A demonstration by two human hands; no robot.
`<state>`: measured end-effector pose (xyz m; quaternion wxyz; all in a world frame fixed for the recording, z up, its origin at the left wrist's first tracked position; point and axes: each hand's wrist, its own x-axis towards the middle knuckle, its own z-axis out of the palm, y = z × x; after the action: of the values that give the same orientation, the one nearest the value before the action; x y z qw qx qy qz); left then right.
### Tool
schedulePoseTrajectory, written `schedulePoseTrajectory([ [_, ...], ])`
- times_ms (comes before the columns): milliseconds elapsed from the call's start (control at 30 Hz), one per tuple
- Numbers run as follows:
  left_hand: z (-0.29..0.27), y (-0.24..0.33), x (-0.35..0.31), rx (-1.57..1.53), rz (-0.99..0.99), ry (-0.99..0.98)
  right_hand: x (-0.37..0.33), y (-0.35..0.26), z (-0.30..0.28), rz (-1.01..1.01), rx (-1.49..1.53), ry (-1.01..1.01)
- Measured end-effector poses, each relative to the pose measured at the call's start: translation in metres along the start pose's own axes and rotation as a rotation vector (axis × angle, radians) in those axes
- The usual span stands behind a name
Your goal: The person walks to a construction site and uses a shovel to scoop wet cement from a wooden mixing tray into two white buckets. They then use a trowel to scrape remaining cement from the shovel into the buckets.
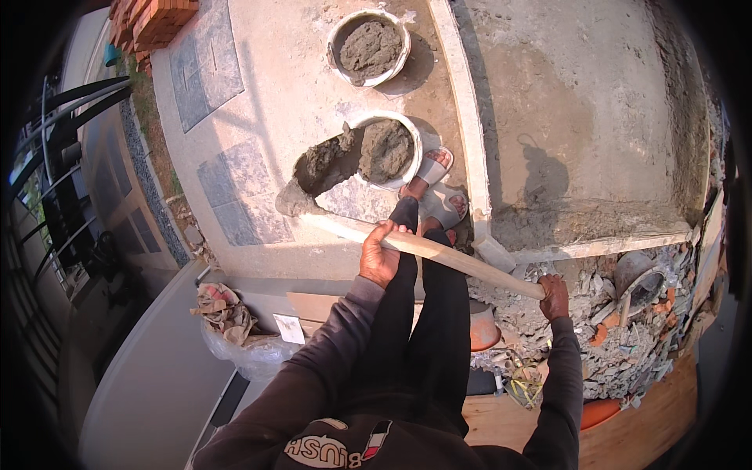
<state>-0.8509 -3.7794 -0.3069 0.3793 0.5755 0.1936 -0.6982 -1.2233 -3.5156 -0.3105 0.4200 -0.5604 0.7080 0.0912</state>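
Both my hands grip the pale wooden handle of a hoe [454,254], which slants across in front of my legs. My left hand [380,254] is wrapped round its middle, and my right hand [554,296] closes on its end at the right. Wet grey mortar coats the hoe's broad blade [338,168], which lies against the left side of the nearer white bucket [416,157]. A heap of mortar [386,150] fills that bucket. Whether the blade's edge is inside the rim I cannot tell.
Farther off stands another white bucket [334,51] of mortar. A low concrete curb [468,133] runs beside my sandalled feet [442,184]. Rubble [611,329] lies at the right, with a dirty pail [641,283] on it. Bricks [157,23] are stacked far left.
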Motion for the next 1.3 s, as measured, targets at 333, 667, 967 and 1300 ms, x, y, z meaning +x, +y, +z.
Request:
schedulePoseTrajectory([
  [333,-0.018,-0.013,0.031,0.016,-0.044,0.029,-0.02,0.01,0.016,0.057,0.096,-0.03],
  [667,-0.011,0.002,0.019,0.038,0.017,-0.03,-0.013,-0.011,0.022,0.037,0.015,0.082],
  [967,-0.009,-0.002,0.023,0.058,-0.01,-0.057,-0.014,-0.003,0.022,0.044,0.061,0.082],
  [1300,-0.018,0.001,0.011,0.068,0.013,-0.112,-0.017,-0.011,0.009,0.036,0.035,0.04],
])
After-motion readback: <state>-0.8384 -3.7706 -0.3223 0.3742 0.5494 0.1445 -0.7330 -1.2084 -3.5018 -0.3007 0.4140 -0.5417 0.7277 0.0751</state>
